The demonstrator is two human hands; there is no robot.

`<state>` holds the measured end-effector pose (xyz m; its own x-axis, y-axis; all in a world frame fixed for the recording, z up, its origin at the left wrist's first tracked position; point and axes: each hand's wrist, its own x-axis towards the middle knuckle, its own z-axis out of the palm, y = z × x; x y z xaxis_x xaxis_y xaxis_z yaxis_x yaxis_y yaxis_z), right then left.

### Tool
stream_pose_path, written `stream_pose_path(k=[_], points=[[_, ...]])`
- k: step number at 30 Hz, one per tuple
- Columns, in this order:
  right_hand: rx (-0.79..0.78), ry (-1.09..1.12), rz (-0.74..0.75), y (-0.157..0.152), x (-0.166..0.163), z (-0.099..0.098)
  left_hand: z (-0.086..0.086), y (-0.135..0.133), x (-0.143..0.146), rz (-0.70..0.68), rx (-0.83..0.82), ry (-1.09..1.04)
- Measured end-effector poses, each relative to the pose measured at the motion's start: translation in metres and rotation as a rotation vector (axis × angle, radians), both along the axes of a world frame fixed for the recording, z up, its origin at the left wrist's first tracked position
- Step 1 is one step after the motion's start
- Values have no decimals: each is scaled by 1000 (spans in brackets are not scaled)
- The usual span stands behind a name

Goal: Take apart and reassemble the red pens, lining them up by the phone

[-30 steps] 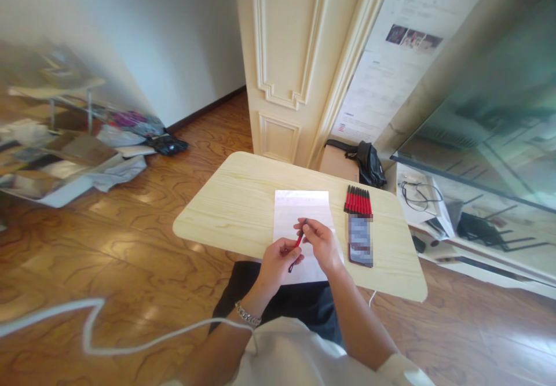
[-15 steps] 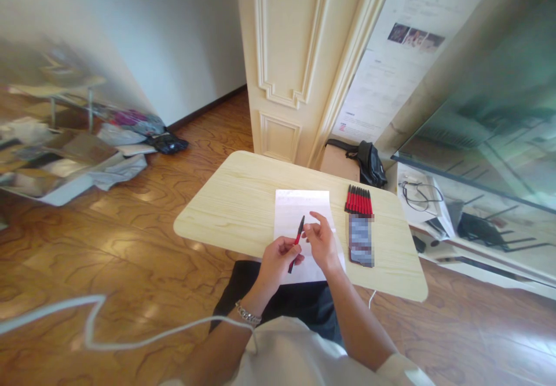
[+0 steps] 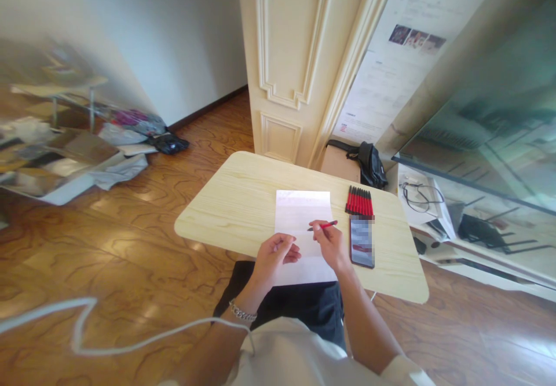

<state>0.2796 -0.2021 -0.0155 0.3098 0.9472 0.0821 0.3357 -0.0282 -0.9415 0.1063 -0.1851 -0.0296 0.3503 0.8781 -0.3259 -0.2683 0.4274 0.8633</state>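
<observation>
My right hand (image 3: 330, 242) grips a red pen (image 3: 324, 225) with a black tip, held nearly level over a white sheet of paper (image 3: 300, 215) on the light wooden table (image 3: 226, 203). The pen's tip points left, just above the sheet. My left hand (image 3: 275, 254) rests with curled fingers on the sheet's lower left part; whether anything is inside them is hidden. A row of several red pens (image 3: 359, 201) lies to the right of the sheet, with a phone (image 3: 362, 242) just below them.
A cream door and frame (image 3: 299, 62) stand beyond the table. A black bag (image 3: 369, 163) lies on the floor by it. Clothes and boxes (image 3: 87, 154) are piled at the left. A glass-topped unit (image 3: 478, 201) is at the right. A white cable (image 3: 87, 331) runs across the floor.
The pen has passed from my left hand into my right hand and turned from upright to nearly level. My left hand has dropped onto the paper.
</observation>
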Motion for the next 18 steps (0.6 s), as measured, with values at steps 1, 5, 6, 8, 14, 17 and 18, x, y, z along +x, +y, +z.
stream_pose_path(k=[1, 5, 6, 8, 14, 17, 18], points=[[2, 45, -37, 2, 4, 1, -1, 1, -2, 11, -6, 15], [63, 369, -95, 7, 14, 0, -10, 6, -8, 56, 7, 59], [71, 486, -77, 7, 15, -2, -13, 6, -9, 59, 19, 72], [91, 686, -44, 7, 17, -5, -18, 8, -13, 61, 55, 107], [16, 960, -55, -1, 29, -7, -27, 21, -33, 119, 228, 228], [-53, 1032, -16, -3, 38, -4, -29, 33, -42, 151, 329, 308], [-65, 1035, -2, -4, 41, -4, -29, 37, -44, 160, 369, 354]])
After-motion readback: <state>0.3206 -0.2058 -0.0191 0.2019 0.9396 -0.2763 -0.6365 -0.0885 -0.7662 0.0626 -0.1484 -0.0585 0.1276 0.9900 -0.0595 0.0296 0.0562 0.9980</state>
